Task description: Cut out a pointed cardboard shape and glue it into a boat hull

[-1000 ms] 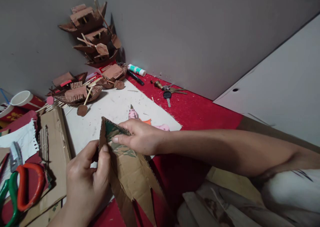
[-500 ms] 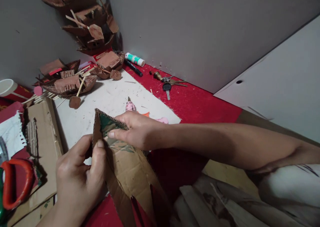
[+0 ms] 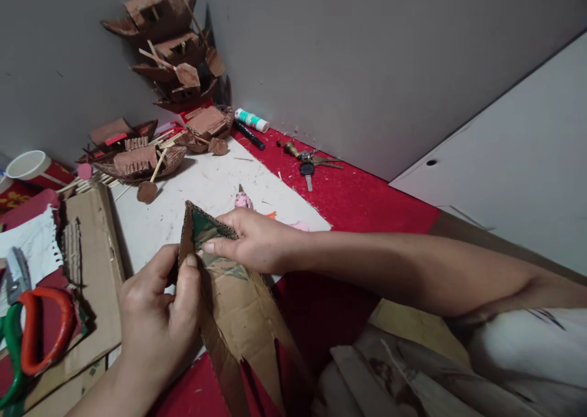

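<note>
A folded cardboard boat hull [image 3: 236,310], brown with a green printed patch inside its pointed tip, is held up between my hands. My left hand [image 3: 160,304] pinches its left wall near the tip, thumb on the inner side. From the right, my right hand [image 3: 252,239] grips the other wall, with the thumb inside and the fingers hidden behind the cardboard. The near end is cut into strips that run toward me. Just beyond my right hand, a pink hot glue gun [image 3: 243,198] lies on the white sheet [image 3: 211,175], partly hidden.
Small cardboard boats [image 3: 142,163] with paddles stand at the back left, several stacked against the wall. Scissors [image 3: 46,331] and cardboard sheets [image 3: 98,246] lie at left beside a paper cup [image 3: 36,169]. Keys [image 3: 307,169], a black marker [image 3: 248,134] and a glue stick [image 3: 251,120] lie near the wall.
The view has shifted slightly, so the surroundings appear a little further right and lower. Both hands keep the same hold on the cardboard boat hull.
</note>
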`<state>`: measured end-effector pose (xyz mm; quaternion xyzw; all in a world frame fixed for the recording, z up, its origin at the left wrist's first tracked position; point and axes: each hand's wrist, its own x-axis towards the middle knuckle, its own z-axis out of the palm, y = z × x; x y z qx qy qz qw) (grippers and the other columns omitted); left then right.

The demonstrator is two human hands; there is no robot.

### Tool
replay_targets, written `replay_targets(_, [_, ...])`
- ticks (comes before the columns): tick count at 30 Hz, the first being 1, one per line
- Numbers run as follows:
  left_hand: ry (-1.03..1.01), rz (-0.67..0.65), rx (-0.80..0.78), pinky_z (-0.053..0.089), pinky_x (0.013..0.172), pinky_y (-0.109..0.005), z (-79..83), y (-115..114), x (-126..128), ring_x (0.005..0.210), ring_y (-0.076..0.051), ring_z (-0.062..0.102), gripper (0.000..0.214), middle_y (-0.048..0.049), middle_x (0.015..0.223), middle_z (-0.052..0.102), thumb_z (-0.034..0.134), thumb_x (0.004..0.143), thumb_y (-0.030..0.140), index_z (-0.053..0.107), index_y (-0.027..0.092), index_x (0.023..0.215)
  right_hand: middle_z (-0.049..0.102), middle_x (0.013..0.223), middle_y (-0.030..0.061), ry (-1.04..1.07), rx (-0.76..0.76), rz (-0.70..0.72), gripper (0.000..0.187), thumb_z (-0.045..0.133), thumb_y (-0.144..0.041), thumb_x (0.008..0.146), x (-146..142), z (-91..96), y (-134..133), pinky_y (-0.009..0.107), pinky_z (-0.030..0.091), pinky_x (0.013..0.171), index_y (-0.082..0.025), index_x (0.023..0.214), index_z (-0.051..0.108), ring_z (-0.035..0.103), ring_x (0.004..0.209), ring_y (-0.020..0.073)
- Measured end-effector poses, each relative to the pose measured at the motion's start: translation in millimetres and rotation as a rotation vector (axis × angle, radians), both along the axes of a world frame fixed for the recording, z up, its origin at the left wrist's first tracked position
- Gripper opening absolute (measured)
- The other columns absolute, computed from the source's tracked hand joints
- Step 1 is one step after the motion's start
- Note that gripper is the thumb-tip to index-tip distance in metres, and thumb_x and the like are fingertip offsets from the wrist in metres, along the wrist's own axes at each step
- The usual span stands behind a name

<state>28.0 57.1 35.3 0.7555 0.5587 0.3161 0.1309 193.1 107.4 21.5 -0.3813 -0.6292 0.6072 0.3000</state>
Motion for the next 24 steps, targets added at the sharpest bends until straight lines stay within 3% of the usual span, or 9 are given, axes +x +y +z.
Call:
replay_targets(6, [-0.113,-0.026,-0.138,0.027,0.043,-0.023,0.3,4.3,-7.9,0.047,-0.010,0.034,0.022,0.0065,0.054,0.038,0.051,0.088,0.031,0.051,0.021,0.069,0.054,0.067,-0.0027,0.000,0.015,-0.006,0.012,0.053,-0.017,0.084,-1.3,3.1,-1.1,0.022,0.041,0.062,-0.014,0.073,0.055,0.048,0.063,0.0096])
replay_targets(10, [-0.331,-0.027,-0.226,0.033,0.050,-0.023,6.5,6.7,-9.0,0.056,-0.012,0.039,0.024,0.0045,0.061,0.044,0.054,0.088,0.039,0.054,0.021,0.072,0.056,0.070,-0.0018,0.087,-0.015,0.019,0.012,0.056,-0.023,0.084,-2.7,3.8,-0.9,0.023,0.043,0.063,-0.014,0.076,0.057,0.050,0.065,0.0107])
replay_targets(14, [-0.615,-0.031,-0.304,0.040,0.058,-0.024,3.9,11.9,-12.1,0.065,-0.014,0.048,0.035,0.0009,0.068,0.054,0.048,0.090,0.049,0.062,0.020,0.078,0.056,0.071,-0.0001,0.036,-0.031,-0.021,0.016,0.059,-0.028,0.083,-2.2,3.3,2.8,0.023,0.042,0.061,-0.013,0.077,0.059,0.050,0.066,0.0121])
replay_targets(18, [-0.810,0.059,-0.313,0.046,0.063,-0.026,-0.6,21.0,-17.0,0.071,-0.016,0.057,0.042,-0.0042,0.080,0.066,0.051,0.086,0.055,0.069,0.018,0.093,0.053,0.070,-0.0013,0.074,-0.056,0.015,0.017,0.059,-0.030,0.081,-1.9,3.6,4.6,0.024,0.041,0.061,-0.013,0.077,0.058,0.047,0.063,0.0111])
replay_targets(24, [-0.867,0.027,-0.388,0.051,0.077,-0.027,-1.8,24.5,-15.5,0.086,-0.019,0.065,0.033,-0.0049,0.091,0.073,0.071,0.077,0.042,0.073,0.019,0.099,0.043,0.066,-0.0040,0.086,0.004,0.149,0.022,0.055,-0.034,0.085,-5.9,-2.9,2.0,0.022,0.035,0.057,-0.014,0.074,0.052,0.040,0.060,0.0088])
